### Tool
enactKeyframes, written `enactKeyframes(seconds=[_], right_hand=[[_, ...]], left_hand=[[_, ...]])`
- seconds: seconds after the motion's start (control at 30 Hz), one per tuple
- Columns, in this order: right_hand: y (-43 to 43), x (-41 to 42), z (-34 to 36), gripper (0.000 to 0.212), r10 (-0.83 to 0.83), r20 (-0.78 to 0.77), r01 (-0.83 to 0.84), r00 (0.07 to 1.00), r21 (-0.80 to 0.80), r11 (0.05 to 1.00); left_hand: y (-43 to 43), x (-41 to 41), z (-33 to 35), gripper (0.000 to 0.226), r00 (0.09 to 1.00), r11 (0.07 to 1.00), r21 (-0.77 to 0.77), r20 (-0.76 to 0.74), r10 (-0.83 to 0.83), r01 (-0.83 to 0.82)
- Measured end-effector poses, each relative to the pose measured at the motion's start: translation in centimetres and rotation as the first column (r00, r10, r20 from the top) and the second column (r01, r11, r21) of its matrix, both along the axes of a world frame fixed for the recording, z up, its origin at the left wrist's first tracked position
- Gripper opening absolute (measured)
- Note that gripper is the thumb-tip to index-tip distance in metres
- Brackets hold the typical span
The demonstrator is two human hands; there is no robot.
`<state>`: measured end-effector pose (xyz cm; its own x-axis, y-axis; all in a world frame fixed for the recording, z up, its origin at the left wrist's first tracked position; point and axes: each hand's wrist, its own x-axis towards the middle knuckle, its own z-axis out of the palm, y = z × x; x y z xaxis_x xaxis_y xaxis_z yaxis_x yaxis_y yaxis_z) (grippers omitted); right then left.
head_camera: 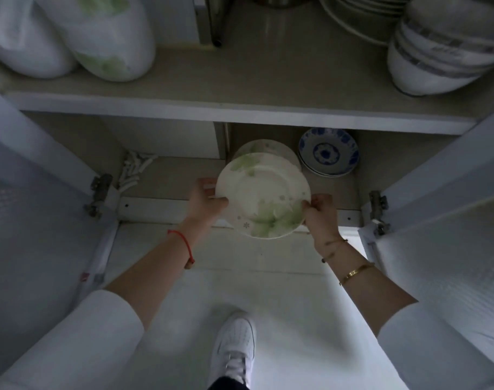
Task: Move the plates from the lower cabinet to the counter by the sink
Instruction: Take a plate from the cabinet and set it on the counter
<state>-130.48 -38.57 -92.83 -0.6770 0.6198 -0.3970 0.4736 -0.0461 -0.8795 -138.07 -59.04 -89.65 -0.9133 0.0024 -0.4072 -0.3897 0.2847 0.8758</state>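
Left hand (207, 202) and right hand (320, 213) pinch opposite rims of the green-leaf plate (264, 192) at the lower cabinet's (169, 175) front edge; lift-out seems in hand, next a level carry to the counter

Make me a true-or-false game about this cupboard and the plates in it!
1. The left hand and the right hand both grip the green-leaf plate. True.
2. The blue-and-white dishes sit on the upper shelf. False: they are stacked on the lower shelf, to the right of the held plate.
3. The stack of bowls stands on the upper shelf, at the right. True.
4. The cabinet doors are closed. False: both stand open.
5. Nothing lies behind the held plate. False: a second green-patterned plate lies there on the lower shelf.
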Motion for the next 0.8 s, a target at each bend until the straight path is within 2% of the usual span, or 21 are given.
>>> enactKeyframes(seconds=[0.1,0.17,0.27,0.4,0.6,0.8], right_hand=[[-1.8,3.6,4.5,0.031,-0.035,0.043,0.039,0.998,-0.091,0.995],[-2.9,6.1,7.7,0.034,-0.046,0.066,0.054,0.997,-0.121,0.991],[-4.5,9.8,13.5,0.035,-0.042,0.1,0.058,0.994,-0.17,0.984],[-6.4,14.1,22.2,0.035,-0.055,0.091,0.075,0.994,-0.234,0.969],[-7.7,19.2,35.3,0.028,-0.043,0.045,0.052,0.998,-0.22,0.974],[-7.8,23.8,47.0,0.03,-0.022,-0.024,0.017,0.999,-0.176,0.984]], left_hand=[[-1.6,3.1,4.3,0.038,0.999,0.999,0.022,0.015,-0.05,0.049],[-2.8,5.3,7.4,0.04,0.997,0.998,0.022,0.058,-0.053,0.052],[-4.7,8.7,12.5,0.051,0.992,0.998,0.034,0.118,-0.054,0.051],[-6.3,12.8,20.3,0.05,0.995,0.999,0.022,0.087,-0.049,0.047],[-7.5,18.1,32.5,0.056,0.997,0.998,0.044,0.073,-0.042,0.038],[-8.4,23.6,43.6,0.056,0.998,0.996,0.092,0.065,0.003,-0.009]])
